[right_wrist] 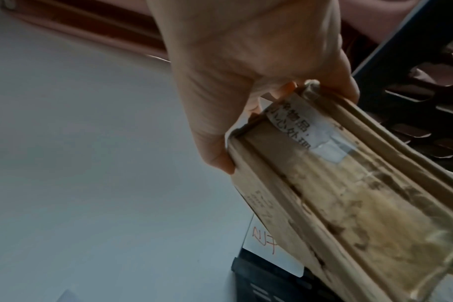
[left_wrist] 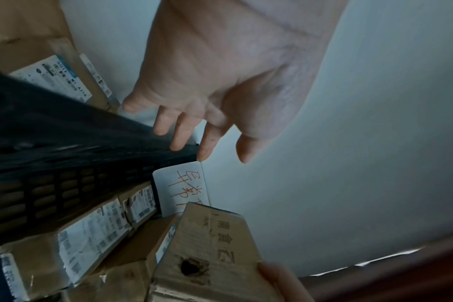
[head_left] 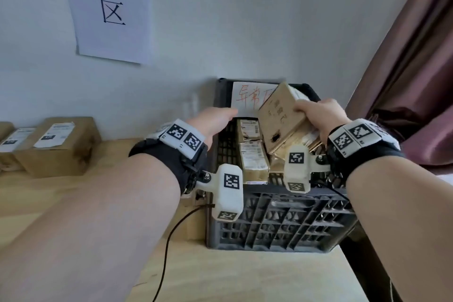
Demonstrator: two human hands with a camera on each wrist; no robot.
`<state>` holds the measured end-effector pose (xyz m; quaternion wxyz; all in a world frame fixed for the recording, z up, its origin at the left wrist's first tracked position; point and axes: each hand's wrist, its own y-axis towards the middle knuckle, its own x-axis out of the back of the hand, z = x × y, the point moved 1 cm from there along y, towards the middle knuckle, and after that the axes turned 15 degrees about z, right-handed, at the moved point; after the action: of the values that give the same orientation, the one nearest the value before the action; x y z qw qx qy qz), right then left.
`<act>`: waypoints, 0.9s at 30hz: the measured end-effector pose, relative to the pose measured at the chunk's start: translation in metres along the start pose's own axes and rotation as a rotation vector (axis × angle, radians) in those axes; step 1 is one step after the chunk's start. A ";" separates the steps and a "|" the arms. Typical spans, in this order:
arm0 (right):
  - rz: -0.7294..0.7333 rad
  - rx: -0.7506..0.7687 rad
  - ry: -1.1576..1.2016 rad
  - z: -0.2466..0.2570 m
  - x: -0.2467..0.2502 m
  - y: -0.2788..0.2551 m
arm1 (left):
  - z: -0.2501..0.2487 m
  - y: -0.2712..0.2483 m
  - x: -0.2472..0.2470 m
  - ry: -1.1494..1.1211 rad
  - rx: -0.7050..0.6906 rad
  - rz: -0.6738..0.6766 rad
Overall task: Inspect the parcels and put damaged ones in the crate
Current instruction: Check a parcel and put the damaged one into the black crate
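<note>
Placement is the step we judge to be in hand: our right hand (head_left: 318,115) grips a brown parcel (head_left: 282,120) by its top end, fingers (right_wrist: 220,159) clamped on the cardboard, and holds it tilted over the right half of the dark crate (head_left: 282,218). A punched hole (left_wrist: 192,266) on its near face marks it as damaged. Our left hand (head_left: 215,120) hovers above the crate's left rim with its fingers (left_wrist: 184,132) spread and holding nothing.

Next, we think, we need to lower the parcel onto the pile and let go, keeping it off the paper sign (head_left: 247,98) propped against the far wall of the crate.

Inside the crate lie several labelled parcels (head_left: 252,159), packed close together. On the desk (head_left: 122,203) to the left, well apart, stand two more boxes (head_left: 61,144).
</note>
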<state>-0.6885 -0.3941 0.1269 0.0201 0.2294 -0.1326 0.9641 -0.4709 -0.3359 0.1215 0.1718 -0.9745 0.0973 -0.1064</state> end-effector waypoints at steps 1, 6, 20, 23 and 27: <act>0.025 -0.019 -0.006 -0.002 -0.002 0.002 | 0.002 0.003 -0.002 0.013 0.016 0.003; 0.185 -0.055 0.008 -0.005 -0.017 0.028 | -0.002 0.023 -0.005 0.103 0.116 -0.034; 0.380 -0.163 0.008 -0.018 -0.108 0.113 | -0.008 0.048 0.037 0.247 0.294 0.004; 0.435 -0.209 -0.015 -0.027 -0.117 0.118 | -0.006 0.052 0.044 0.232 0.310 0.042; 0.525 -0.182 -0.121 -0.042 -0.123 0.116 | -0.005 0.052 0.049 0.241 0.308 0.067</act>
<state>-0.6089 -0.4926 0.0074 -0.2176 0.2418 -0.2746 0.9049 -0.4334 -0.3965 0.1164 0.3095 -0.9131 0.1323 -0.2301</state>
